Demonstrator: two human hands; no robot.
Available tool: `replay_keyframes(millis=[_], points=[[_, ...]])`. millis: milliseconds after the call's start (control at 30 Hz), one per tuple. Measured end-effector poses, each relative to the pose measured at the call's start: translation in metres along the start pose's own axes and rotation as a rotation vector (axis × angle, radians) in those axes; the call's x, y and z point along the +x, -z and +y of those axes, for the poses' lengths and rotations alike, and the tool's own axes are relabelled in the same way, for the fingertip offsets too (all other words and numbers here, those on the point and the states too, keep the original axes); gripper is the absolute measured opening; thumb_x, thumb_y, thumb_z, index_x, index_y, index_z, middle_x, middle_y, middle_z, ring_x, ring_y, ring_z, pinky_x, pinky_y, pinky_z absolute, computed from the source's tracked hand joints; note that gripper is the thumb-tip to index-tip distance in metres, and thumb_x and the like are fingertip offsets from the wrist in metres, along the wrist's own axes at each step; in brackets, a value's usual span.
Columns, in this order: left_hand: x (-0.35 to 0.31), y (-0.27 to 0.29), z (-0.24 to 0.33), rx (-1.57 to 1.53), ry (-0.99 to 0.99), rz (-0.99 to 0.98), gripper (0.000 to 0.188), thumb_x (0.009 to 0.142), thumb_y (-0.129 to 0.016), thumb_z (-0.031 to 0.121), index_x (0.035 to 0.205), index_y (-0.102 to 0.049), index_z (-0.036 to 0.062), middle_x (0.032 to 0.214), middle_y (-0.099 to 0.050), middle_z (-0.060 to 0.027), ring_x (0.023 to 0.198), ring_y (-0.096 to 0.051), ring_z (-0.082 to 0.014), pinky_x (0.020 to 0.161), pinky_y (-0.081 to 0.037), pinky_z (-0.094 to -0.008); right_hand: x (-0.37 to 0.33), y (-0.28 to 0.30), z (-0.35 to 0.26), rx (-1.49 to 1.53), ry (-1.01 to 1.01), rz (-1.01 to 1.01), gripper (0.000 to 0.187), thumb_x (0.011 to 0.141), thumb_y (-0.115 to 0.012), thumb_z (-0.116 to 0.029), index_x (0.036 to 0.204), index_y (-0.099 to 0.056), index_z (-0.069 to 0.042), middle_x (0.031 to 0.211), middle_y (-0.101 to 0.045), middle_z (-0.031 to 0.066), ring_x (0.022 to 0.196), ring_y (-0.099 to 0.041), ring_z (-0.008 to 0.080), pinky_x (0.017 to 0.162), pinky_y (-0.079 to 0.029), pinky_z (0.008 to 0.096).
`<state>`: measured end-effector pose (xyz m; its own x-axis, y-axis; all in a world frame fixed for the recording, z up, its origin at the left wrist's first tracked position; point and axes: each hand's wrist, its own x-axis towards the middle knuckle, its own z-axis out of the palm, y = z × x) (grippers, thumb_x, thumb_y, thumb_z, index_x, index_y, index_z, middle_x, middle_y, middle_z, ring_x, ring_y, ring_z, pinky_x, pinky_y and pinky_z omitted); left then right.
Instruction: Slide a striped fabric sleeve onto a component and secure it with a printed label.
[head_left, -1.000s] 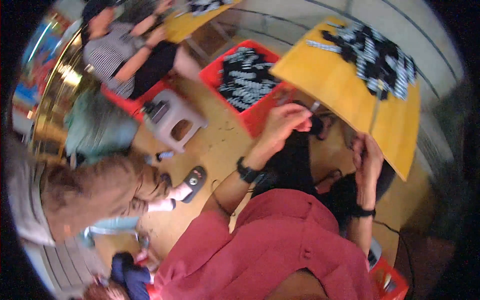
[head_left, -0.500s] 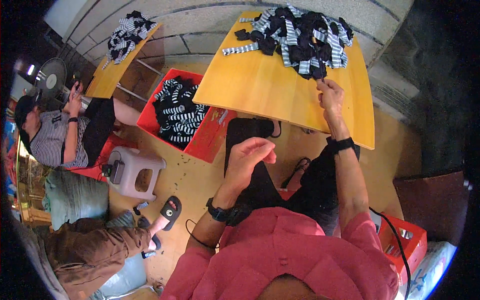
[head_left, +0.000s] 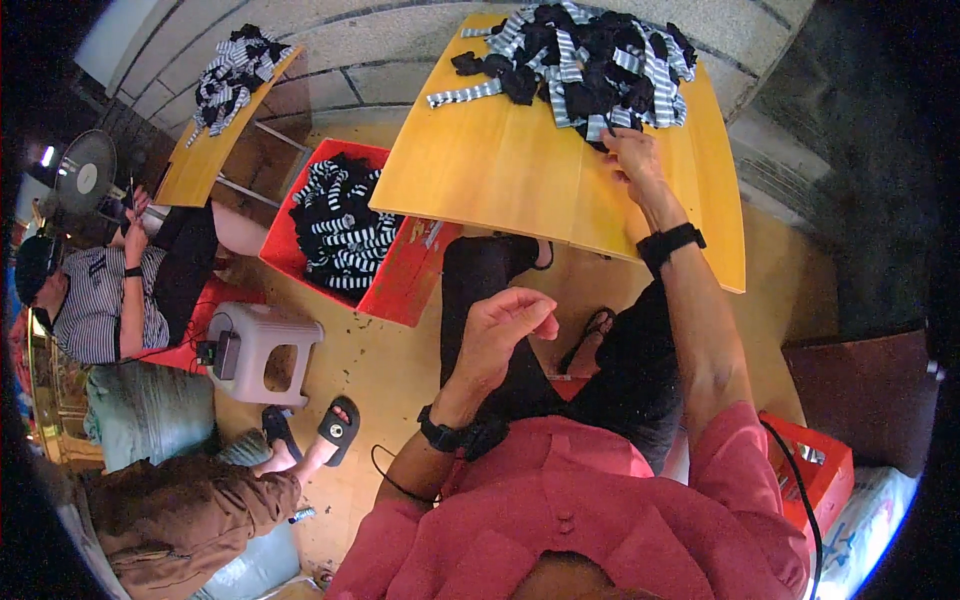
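Observation:
A heap of black and grey-white striped socks (head_left: 570,75) lies across the far part of the yellow wooden table (head_left: 480,165). At the heap's near edge, my right hand (head_left: 636,165) has its fingertips closed on a dark sock end, which they partly cover. My left hand (head_left: 508,325) hangs over my lap on the near side of the table, thumb and fingers drawn together. Nothing shows between them.
A red crate (head_left: 330,250) filled with striped socks stands left of the table. Beyond it another yellow table (head_left: 200,165) bears more socks. A seated person (head_left: 110,300) works there, near a pale plastic stool (head_left: 265,345). At right sits a red crate (head_left: 815,470).
My right hand has moved slightly left and farther onto the near edge of the heap. My left hand stays curled over my lap. The view has shifted a little.

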<state>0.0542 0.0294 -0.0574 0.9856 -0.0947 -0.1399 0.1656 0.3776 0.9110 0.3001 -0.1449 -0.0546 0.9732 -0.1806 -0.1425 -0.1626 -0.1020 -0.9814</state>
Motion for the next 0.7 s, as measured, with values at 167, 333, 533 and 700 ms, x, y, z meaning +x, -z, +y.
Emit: replay_keyframes(millis=[167, 333, 533, 700], points=[[-0.001, -0.001, -0.003, -0.043, -0.016, -0.022, 0.016, 0.087, -0.059, 0.014, 0.092, -0.062, -0.0011, 0.075, -0.063, -0.0063, 0.069, -0.059, -0.0123, 0.067, -0.046, -0.0244, 0.031, -0.006, 0.003, -0.211, -0.043, -0.081, 0.013, 0.08, -0.063, -0.019, 0.082, -0.064, -0.007, 0.066, -0.058, 0.0036, 0.049, -0.052, 0.0138, 0.04, -0.037, 0.0296], [-0.008, 0.005, 0.002, -0.053, -0.03, -0.018, 0.016, 0.087, -0.059, 0.014, 0.093, -0.062, -0.0013, 0.075, -0.063, -0.0064, 0.069, -0.059, -0.0123, 0.066, -0.047, -0.0249, 0.034, -0.007, 0.003, -0.291, 0.004, -0.018, 0.012, 0.08, -0.064, -0.016, 0.076, -0.062, -0.004, 0.063, -0.056, 0.0038, 0.046, -0.049, 0.011, 0.035, -0.031, 0.0281], [-0.012, 0.007, 0.002, -0.041, -0.021, 0.002, 0.017, 0.087, -0.058, 0.014, 0.093, -0.062, -0.0013, 0.076, -0.063, -0.0065, 0.069, -0.059, -0.0123, 0.066, -0.047, -0.0252, 0.005, 0.025, -0.05, 0.114, 0.262, 0.18, 0.013, 0.08, -0.063, -0.015, 0.075, -0.062, -0.003, 0.062, -0.052, 0.0002, 0.051, -0.045, 0.0077, 0.039, -0.03, 0.0212], [-0.008, -0.004, 0.006, -0.037, -0.025, -0.048, 0.017, 0.088, -0.058, 0.015, 0.093, -0.062, -0.001, 0.076, -0.063, -0.0066, 0.069, -0.059, -0.0125, 0.066, -0.048, -0.0253, -0.029, 0.049, -0.097, 0.21, 0.35, 0.133, 0.016, 0.08, -0.064, -0.016, 0.085, -0.065, -0.001, 0.066, -0.054, 0.0017, 0.056, -0.046, 0.0073, 0.042, -0.033, 0.0207]])
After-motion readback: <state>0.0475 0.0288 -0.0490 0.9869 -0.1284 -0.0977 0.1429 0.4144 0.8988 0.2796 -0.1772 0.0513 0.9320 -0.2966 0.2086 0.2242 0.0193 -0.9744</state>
